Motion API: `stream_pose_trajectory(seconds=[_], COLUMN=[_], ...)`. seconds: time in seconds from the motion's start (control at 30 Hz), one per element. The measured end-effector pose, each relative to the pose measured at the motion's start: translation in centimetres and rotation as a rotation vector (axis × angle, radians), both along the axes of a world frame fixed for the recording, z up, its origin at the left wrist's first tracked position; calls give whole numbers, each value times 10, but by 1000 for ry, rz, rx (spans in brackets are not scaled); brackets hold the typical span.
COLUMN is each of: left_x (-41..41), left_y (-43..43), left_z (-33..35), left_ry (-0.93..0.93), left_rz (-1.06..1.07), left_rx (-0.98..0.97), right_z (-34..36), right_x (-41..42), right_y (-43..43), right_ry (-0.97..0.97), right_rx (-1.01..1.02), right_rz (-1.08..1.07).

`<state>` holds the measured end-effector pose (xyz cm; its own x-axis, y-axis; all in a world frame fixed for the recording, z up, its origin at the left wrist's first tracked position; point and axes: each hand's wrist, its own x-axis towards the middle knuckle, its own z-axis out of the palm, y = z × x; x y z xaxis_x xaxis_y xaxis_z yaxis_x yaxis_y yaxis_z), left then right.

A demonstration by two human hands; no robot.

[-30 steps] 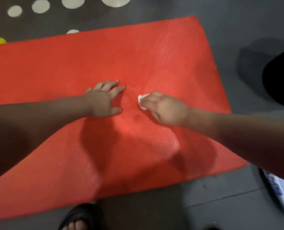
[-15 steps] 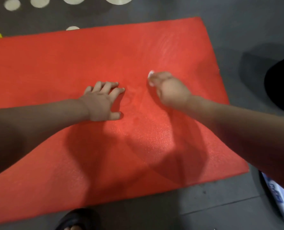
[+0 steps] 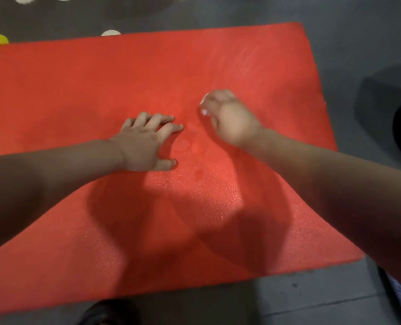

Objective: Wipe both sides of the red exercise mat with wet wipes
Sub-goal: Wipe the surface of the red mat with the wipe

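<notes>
Fingers (image 3: 219,96) of right hand (image 3: 232,118) clutch wipe (image 3: 203,101) against mat (image 3: 101,78).

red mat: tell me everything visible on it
The mat is red, foam-like with a fine grainy surface, lying flat on the grey floor. Its left end runs out of frame; the right end's corners show. Pale streaks mark the far right area. The left hand rests on it, fingers spread; the right hand, blurred, holds a white wipe against it. Arm shadows cross the near half.
</notes>
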<state>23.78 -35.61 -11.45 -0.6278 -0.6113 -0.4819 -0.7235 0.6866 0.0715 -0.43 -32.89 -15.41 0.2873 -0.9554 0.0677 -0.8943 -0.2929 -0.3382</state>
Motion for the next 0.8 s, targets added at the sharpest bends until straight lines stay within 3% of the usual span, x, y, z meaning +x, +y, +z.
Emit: stream_pose_trajectory(seconds=[0.07,0.1,0.17,0.23,0.33,0.4,0.5,0.57,0.63,0.73,0.8], left_x=[1,1,1,1,3,5,6,6,6,8,10], left_y=[-1,-1,-1,1,1,0,-1,-1,-1,-4,-6], left_z=[-1,-1,-2,-3,-2,-1,-2,-3,-4,-4,-3], left_ry=[7,9,14,22,31,36,46,46,49,49,45], left_rz=[3,5,13,22,14,7,9,12,19,19,11], left_rx=[-1,1,8,13,17,26,34,42,62,90,108], right_z=[0,1,2,1,-2,-2,-7,-4,-3,-6,-6], right_x=[12,8,-10,-35,-41,-16,10,2,-17,-41,-27], right_y=[5,0,-20,-40,-55,-53,-42,-47,-58,-78,-87], right_ry=[37,56,60,104,110,22,-14,28,66,79,40], right_rx=[26,21,-42,-84,-34,-24,-44,-77,-134,-78,-32], right_rz=[236,256,86,-225,-554,-415,58,137,-78,-562,-584])
